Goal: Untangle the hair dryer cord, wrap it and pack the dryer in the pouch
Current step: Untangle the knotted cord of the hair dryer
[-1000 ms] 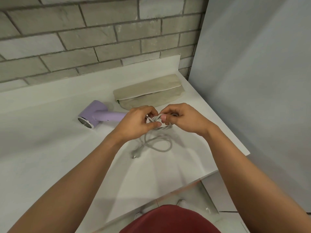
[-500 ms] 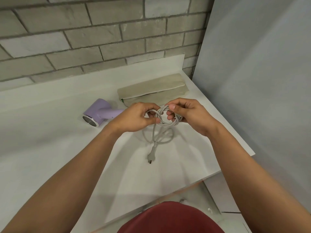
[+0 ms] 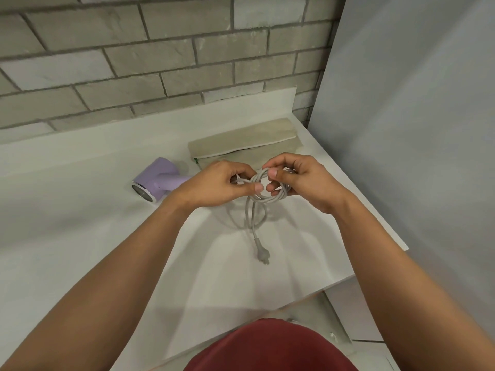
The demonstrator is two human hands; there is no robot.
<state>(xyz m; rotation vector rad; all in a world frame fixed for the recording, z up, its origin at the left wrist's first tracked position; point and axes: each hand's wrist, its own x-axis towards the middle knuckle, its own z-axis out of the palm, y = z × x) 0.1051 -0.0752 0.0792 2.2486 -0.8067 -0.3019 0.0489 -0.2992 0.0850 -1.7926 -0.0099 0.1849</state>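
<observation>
On counter (image 3: 80, 236), flat beige pouch (image 3: 241, 140)

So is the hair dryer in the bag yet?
Out. The purple dryer lies on the counter, left of the beige pouch.

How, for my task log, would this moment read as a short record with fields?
left hand: pinches the looped cord
right hand: grips the same loops
cord: grey, coiled between both hands, tail hanging down
plug: at the tail's end, below the hands
hair dryer: lilac, lying on the counter, left of the hands
pouch: beige, flat on the counter behind the hands, dryer not inside
</observation>
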